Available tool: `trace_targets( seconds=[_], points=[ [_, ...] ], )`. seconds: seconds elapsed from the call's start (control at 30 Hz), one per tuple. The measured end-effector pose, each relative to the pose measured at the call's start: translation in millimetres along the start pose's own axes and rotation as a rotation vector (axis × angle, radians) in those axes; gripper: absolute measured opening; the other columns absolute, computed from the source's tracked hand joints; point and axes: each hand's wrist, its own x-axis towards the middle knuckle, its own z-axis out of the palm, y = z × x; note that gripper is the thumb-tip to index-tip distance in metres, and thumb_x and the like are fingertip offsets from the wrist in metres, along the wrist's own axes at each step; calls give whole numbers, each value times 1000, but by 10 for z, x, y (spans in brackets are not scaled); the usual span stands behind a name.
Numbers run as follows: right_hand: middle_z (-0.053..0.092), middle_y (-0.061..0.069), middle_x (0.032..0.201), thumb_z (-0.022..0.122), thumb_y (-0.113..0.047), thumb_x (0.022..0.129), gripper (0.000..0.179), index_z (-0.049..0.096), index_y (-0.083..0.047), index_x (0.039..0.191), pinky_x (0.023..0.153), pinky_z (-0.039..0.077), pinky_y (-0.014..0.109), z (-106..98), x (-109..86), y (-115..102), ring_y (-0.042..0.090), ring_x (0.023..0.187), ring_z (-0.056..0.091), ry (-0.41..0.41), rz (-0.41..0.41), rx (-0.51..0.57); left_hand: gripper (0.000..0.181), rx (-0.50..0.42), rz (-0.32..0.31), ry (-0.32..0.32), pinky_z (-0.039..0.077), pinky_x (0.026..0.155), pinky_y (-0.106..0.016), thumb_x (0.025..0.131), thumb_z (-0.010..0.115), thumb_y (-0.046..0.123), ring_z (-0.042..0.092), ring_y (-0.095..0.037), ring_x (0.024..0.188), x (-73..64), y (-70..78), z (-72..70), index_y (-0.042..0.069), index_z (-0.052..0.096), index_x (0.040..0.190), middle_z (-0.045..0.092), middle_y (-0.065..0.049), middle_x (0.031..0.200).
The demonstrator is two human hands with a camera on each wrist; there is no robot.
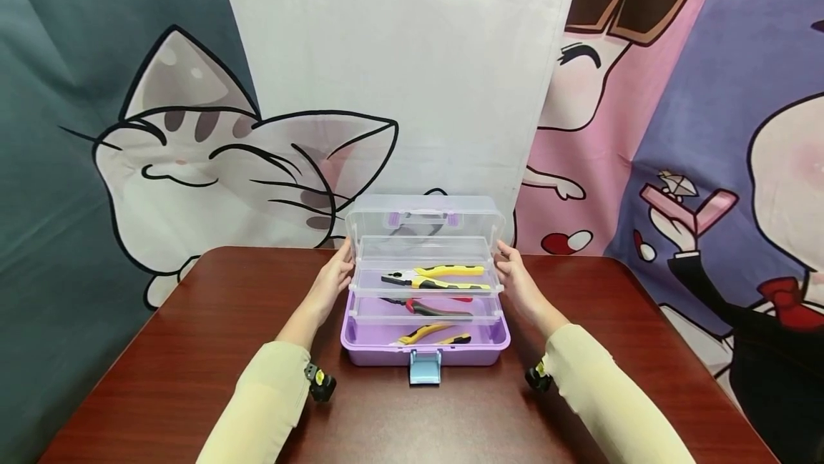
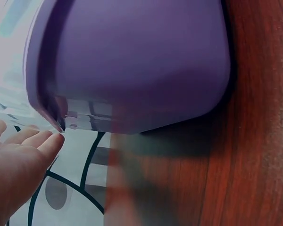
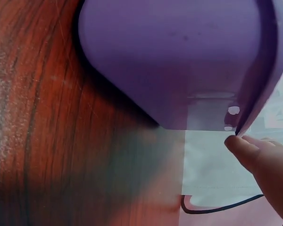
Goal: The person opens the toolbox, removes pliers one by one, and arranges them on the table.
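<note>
A purple toolbox (image 1: pixel 425 357) stands on the table with its clear lid (image 1: pixel 425 204) raised and its two clear trays (image 1: pixel 380 282) fanned out in steps. Yellow-and-black pliers (image 1: pixel 450 283) lie in the upper tray. Red-and-black pliers (image 1: pixel 438 309) show at the lower tray, and a yellow-and-black tool (image 1: pixel 421 334) lies in the purple base. My left hand (image 1: pixel 335 274) is at the box's left rear side, fingers extended beside the lid. On the opposite side, my right hand (image 1: pixel 517 279) has its fingertips by the lid's edge. Firm contact is hard to tell for either hand.
The toolbox sits towards the back of a reddish-brown wooden table (image 1: pixel 257 307). A light blue latch (image 1: pixel 425 367) hangs down at the box's front. Behind the table hangs a cartoon-printed cloth (image 1: pixel 399 56). Small black devices (image 1: pixel 320 382) are strapped at both wrists.
</note>
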Motion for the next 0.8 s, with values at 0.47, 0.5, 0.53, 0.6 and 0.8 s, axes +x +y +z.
trace_targets(
  seconds=[0.47,0.5,0.53,0.6,0.8],
  points=[
    [11,28,154,15,-12,96,56,3,2,148,93,38,13,-39,-71,23,1,113,45,-34,-93,-114,68,46,45,7,16,117,-57,87,25,7,14,-37,144,-53,-25,-13,10,5,152,11,-22,157],
    [12,28,154,15,-12,96,56,3,2,149,97,37,16,-44,-67,22,4,116,46,-33,-89,-122,68,45,41,10,16,117,-56,87,26,8,14,-37,144,-47,-26,-15,11,5,152,11,-22,157],
    [12,29,154,14,-12,96,56,3,1,149,102,36,21,-52,-61,23,11,121,45,-33,-84,-128,68,47,39,10,16,116,-57,88,26,8,14,-37,144,-41,-27,-18,11,5,152,11,-23,157],
    [11,29,154,14,-12,96,57,1,0,150,112,30,35,-65,-51,17,27,132,37,-34,-68,-127,68,48,30,8,16,116,-56,88,26,9,14,-37,144,-33,-24,-19,12,4,152,11,-22,157],
    [4,28,155,14,-14,95,59,0,-1,151,118,9,57,-100,-8,9,49,139,16,-43,-46,-122,68,8,11,1,11,117,-56,89,23,10,12,-37,144,-19,-25,-21,11,-2,152,8,-21,157]
  ],
)
